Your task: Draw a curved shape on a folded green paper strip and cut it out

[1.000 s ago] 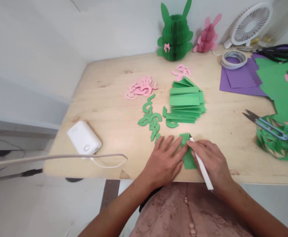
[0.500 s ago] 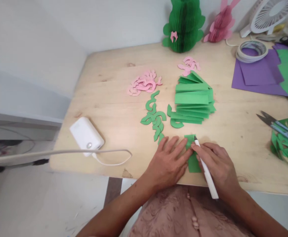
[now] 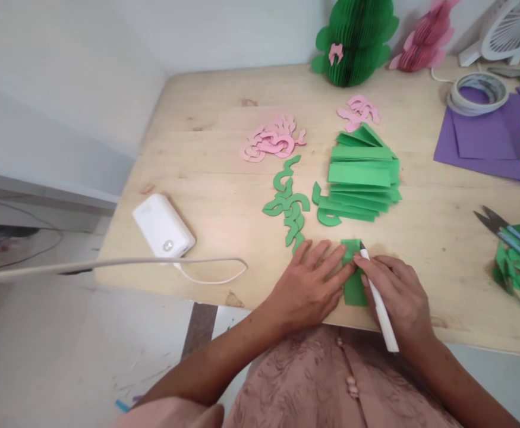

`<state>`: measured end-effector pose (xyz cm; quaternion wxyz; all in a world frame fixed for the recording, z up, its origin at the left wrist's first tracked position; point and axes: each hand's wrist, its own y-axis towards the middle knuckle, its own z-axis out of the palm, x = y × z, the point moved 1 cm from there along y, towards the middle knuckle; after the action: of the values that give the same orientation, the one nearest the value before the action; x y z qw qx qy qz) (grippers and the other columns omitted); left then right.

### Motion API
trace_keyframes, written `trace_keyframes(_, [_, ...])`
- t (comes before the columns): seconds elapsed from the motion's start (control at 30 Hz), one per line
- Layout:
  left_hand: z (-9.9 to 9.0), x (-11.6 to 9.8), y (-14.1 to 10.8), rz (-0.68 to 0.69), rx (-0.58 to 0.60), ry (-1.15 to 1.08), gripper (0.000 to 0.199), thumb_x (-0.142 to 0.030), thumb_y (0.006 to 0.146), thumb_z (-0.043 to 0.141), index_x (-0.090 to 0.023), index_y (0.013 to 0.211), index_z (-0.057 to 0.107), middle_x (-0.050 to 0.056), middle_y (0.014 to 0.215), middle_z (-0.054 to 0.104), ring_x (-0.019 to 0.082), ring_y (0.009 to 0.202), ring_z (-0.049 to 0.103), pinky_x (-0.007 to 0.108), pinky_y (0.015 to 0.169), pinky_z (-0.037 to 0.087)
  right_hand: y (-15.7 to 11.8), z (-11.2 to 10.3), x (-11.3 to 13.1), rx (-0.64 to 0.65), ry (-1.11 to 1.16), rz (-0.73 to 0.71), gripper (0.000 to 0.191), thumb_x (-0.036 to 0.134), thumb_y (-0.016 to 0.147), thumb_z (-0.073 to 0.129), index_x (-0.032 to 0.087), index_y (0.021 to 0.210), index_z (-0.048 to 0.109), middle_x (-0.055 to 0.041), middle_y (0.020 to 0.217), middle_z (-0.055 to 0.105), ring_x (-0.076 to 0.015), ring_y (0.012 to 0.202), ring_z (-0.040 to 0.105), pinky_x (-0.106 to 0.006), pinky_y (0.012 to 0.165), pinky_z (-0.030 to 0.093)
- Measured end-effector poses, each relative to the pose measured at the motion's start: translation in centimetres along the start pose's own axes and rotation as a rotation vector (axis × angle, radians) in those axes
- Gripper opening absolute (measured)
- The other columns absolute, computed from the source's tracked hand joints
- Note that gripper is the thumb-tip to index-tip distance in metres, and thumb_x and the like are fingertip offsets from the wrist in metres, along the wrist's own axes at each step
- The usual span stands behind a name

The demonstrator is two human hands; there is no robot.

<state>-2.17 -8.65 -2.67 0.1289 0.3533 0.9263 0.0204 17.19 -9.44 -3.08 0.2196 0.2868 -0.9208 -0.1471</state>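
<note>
On the table [image 3: 210, 196], I see the left hand [image 3: 311, 288] spread partly over the green paper rectangle [image 3: 355, 291], the right hand [image 3: 400, 297] gripping the white pen [image 3: 380, 306], tip unmoved at the paper's far corner; work seems paused.

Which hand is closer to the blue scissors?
Right. The right hand, holding a white pen, is left of the blue scissors; the left hand is farther left, by the green strip.

Left hand [image 3: 308, 288] palm down, fingers [image 3: 334, 260] spread, right hand [image 3: 397, 291] curled, pinching
</note>
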Motion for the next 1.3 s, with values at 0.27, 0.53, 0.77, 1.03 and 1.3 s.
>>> trace_keyframes(0.27, [0.1, -0.1, -0.1, 0.001, -0.013, 0.020, 0.044, -0.034, 0.094, 0.044, -0.023, 0.136, 0.049, 0.006, 0.147, 0.044, 0.029, 0.131, 0.040, 0.052, 0.110, 0.028, 0.1, -0.1, 0.2, -0.002, -0.009, 0.031, 0.051, 0.010, 0.091, 0.051, 0.019, 0.141, 0.046, -0.0104, 0.109, 0.071, -0.0263, 0.096, 0.061, -0.041, 0.082, 0.049])
trace_keyframes(0.53, [0.1, 0.0, -0.1, 0.006, -0.008, 0.014, 0.042, -0.034, 0.093, 0.046, -0.023, 0.134, 0.052, 0.006, 0.147, 0.045, 0.030, 0.131, 0.040, 0.053, 0.110, 0.027, -0.2, 0.2, -0.3, -0.086, -0.006, 0.010, 0.056, 0.007, 0.088, 0.055, 0.017, 0.142, 0.045, -0.0105, 0.106, 0.072, -0.0247, 0.093, 0.063, -0.038, 0.080, 0.051])
trace_keyframes(0.77, [0.2, 0.0, -0.2, 0.008, -0.016, 0.010, 0.043, -0.034, 0.093, 0.046, -0.022, 0.134, 0.052, 0.007, 0.146, 0.045, 0.031, 0.132, 0.039, 0.053, 0.110, 0.028, -0.3, 0.3, -0.2, -0.058, -0.007, 0.036, 0.050, 0.009, 0.088, 0.055, 0.017, 0.137, 0.050, -0.0100, 0.105, 0.072, -0.0246, 0.092, 0.062, -0.039, 0.081, 0.049])
trace_keyframes(1.03, [0.2, 0.0, -0.1, 0.013, -0.027, 0.001, 0.042, -0.032, 0.091, 0.049, -0.022, 0.131, 0.054, 0.008, 0.144, 0.047, 0.031, 0.131, 0.040, 0.054, 0.110, 0.028, 0.0, 0.0, 0.0, -0.096, 0.040, 0.084, 0.043, 0.008, 0.087, 0.055, 0.017, 0.128, 0.057, -0.0103, 0.103, 0.072, -0.0244, 0.093, 0.063, -0.038, 0.080, 0.051])
trace_keyframes(1.3, [0.0, 0.1, 0.0, 0.020, -0.012, 0.012, 0.042, -0.033, 0.092, 0.049, -0.023, 0.131, 0.054, 0.008, 0.143, 0.048, 0.031, 0.131, 0.040, 0.053, 0.109, 0.029, 0.7, -0.7, 0.5, -0.135, 0.137, 0.156, 0.037, 0.009, 0.089, 0.050, 0.020, 0.123, 0.058, -0.0106, 0.105, 0.071, -0.0236, 0.094, 0.066, -0.039, 0.080, 0.054])
